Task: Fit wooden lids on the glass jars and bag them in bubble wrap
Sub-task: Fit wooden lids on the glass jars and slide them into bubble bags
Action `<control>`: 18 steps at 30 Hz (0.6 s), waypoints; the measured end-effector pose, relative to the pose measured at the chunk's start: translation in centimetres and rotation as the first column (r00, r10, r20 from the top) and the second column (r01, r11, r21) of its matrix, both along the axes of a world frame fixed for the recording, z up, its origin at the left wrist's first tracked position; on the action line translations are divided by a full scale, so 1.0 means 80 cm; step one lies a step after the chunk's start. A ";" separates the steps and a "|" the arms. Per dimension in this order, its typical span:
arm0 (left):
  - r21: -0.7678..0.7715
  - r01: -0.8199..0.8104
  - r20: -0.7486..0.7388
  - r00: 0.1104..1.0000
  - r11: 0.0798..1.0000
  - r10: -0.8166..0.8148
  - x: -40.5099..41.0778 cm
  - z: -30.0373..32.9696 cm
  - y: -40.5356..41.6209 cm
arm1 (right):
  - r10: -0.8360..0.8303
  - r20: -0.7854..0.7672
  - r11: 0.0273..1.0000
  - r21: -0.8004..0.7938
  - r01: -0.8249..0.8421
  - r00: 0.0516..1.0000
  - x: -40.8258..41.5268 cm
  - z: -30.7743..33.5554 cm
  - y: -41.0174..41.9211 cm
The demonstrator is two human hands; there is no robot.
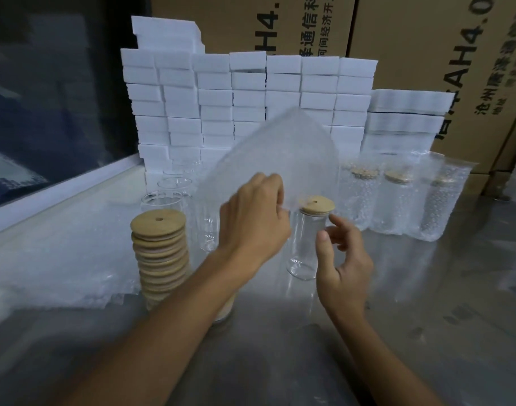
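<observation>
The jar (306,244) with its wooden lid (317,204) stands mid-tabletop, the left hand (255,215) pinches a bubble bag (277,159) above it, the right hand (343,265) hangs loose, so next the bag must open.

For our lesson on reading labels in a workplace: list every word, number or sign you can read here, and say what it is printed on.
"AH4.0", partly cut off: on the right cardboard carton.
"沧州": start of a line on the same carton; the rest is too blurred.
"H4." and "通信科": on the left cardboard carton, cropped; the smaller print is unreadable.
Jars, lids, bubble wrap, foam blocks: no text.
</observation>
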State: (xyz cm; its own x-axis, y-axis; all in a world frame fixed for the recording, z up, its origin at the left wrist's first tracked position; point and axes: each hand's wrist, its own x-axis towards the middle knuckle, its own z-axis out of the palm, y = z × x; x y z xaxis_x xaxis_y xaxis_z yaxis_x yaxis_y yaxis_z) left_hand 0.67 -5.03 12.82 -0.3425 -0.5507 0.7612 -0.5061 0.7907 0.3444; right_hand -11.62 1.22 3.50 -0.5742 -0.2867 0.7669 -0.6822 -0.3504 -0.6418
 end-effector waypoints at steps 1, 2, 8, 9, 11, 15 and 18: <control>0.010 0.019 0.040 0.999 1.000 -0.020 -0.004 -0.013 0.002 | 0.005 -0.006 1.000 0.003 -0.005 1.000 0.000 0.000 0.001; 0.018 0.041 0.082 0.996 0.999 -0.042 -0.007 -0.025 0.004 | 0.003 -0.005 1.000 0.009 -0.003 1.000 0.000 0.000 0.001; 0.006 0.026 0.358 0.933 1.000 -0.026 -0.008 -0.079 -0.003 | -0.119 -0.037 0.993 0.003 0.119 0.992 -0.003 -0.001 -0.004; 0.021 -0.002 0.377 0.926 1.000 -0.006 -0.007 -0.083 -0.006 | -0.123 -0.040 0.992 0.005 0.123 0.992 -0.004 -0.001 -0.006; 0.084 -0.058 0.397 0.918 0.995 0.020 -0.007 -0.086 -0.010 | -0.104 -0.056 0.994 0.029 0.106 0.993 -0.005 -0.002 -0.009; 0.257 -0.100 0.398 0.917 0.961 -0.011 -0.009 -0.084 -0.015 | -0.031 -0.097 0.994 0.098 0.040 0.995 -0.003 -0.010 -0.012; 0.450 0.087 -0.022 0.996 0.889 -0.086 -0.012 -0.084 -0.017 | -0.056 -0.155 0.987 0.138 0.078 0.986 -0.005 -0.013 -0.016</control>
State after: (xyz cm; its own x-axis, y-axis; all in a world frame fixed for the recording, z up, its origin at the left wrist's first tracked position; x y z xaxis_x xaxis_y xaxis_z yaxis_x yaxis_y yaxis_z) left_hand -0.26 -6.41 6.10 -0.4037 -0.8028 0.4389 -0.4419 0.5911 0.6748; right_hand -12.01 -0.05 2.45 -0.4767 -0.3644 0.8000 -0.7935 -0.2132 -0.5700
